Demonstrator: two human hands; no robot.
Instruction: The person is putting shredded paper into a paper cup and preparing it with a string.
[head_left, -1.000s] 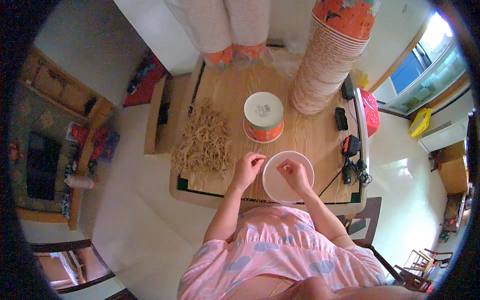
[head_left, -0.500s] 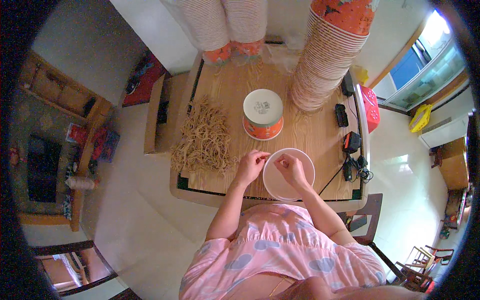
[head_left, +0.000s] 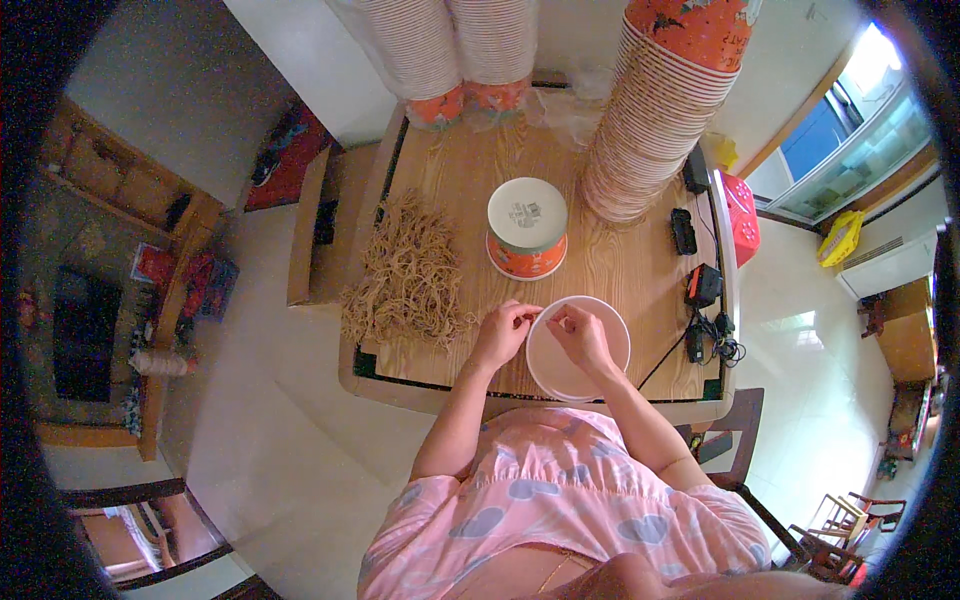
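Observation:
A white-lined paper bucket [head_left: 560,375] stands mouth-up at the table's near edge, in front of my body. At its left rim my left hand [head_left: 503,335] is closed in a pinch, its fingertips close to the rim. My right hand [head_left: 582,338] reaches over the mouth from the near right, its fingers curled together inside the opening by that same rim. Whatever the fingers hold is too small to make out. Farther back, an upside-down orange paper bucket [head_left: 527,264] shows its white base. Left of my left hand lies a heap of tan paper-like cords [head_left: 408,275].
A tall stack of paper buckets [head_left: 650,120] leans at the back right. Two bagged stacks [head_left: 410,45] stand at the back left. Black adapters with cables [head_left: 703,285] lie along the right edge, near a red box [head_left: 740,220]. A cardboard box [head_left: 335,235] is left of the table.
My right fingers have shifted very slightly toward the bucket's left rim. The left hand, the buckets and the cords stay in place.

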